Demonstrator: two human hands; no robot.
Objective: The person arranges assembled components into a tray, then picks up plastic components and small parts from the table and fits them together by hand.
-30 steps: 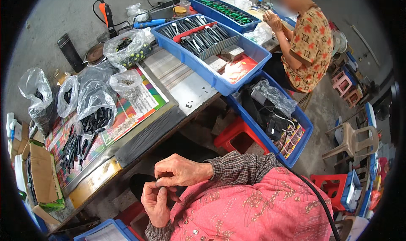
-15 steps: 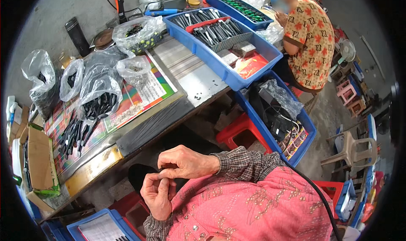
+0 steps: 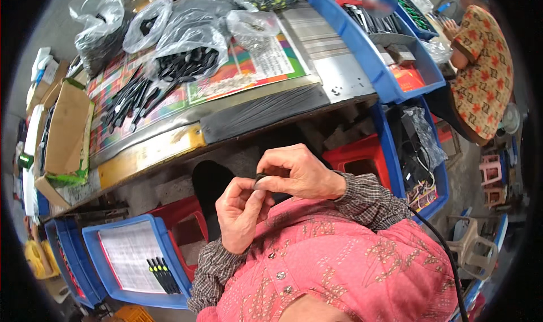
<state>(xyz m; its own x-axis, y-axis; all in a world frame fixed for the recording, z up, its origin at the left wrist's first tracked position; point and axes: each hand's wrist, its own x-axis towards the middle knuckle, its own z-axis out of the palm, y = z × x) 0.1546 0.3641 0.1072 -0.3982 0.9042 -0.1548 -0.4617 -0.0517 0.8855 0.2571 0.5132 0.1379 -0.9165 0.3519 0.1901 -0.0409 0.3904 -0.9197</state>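
My left hand and my right hand meet in front of my chest, thumbs and fingertips pinched together. Between the fingertips shows a small black piece, mostly hidden, its kind too small to make out. Both hands are closed on it. Ahead, on the workbench, a loose pile of black slim-handled tools lies beside a clear bag of black parts. To the left of my lap, a blue tray holds a white sheet and a row of black pieces with yellow-green marks.
A cardboard box stands at the bench's left end. More plastic bags line its back. Blue trays of tools sit at the right, another below. Red stools flank me. A co-worker sits far right.
My view has swung left and down, so the bench appears higher and the lower-left tray shows more fully. The hands stay pinched together at the small black piece.
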